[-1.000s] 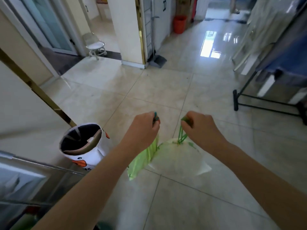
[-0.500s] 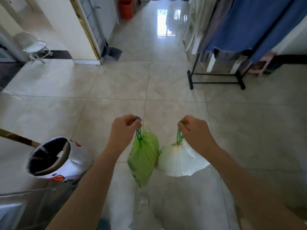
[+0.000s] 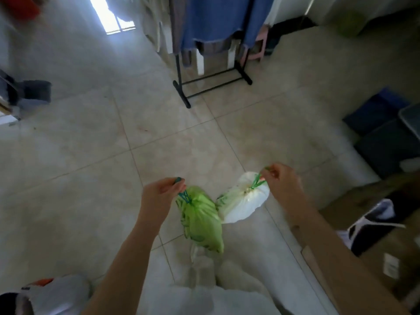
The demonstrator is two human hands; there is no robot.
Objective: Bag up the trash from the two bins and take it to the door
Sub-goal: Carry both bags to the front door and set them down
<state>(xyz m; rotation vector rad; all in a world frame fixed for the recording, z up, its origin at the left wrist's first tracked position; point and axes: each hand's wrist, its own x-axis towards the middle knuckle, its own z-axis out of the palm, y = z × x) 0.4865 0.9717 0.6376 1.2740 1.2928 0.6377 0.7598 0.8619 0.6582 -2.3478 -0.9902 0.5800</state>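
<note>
Hands swung right, fingers (image 3: pixel 270 176) gripping drawstrings (image 3: pixel 256 183)

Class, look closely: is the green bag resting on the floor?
No, the green bag hangs in the air from the left hand.

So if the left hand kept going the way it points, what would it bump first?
Probably nothing soon. The left hand, holding the green bag, points up the picture over bare floor. The clothes rack stands farther ahead and a bit right, though depth is hard to judge.

Clothes rack (image 3: pixel 211 80), cardboard box (image 3: pixel 384 251), blue crates (image 3: pixel 377 110).
</note>
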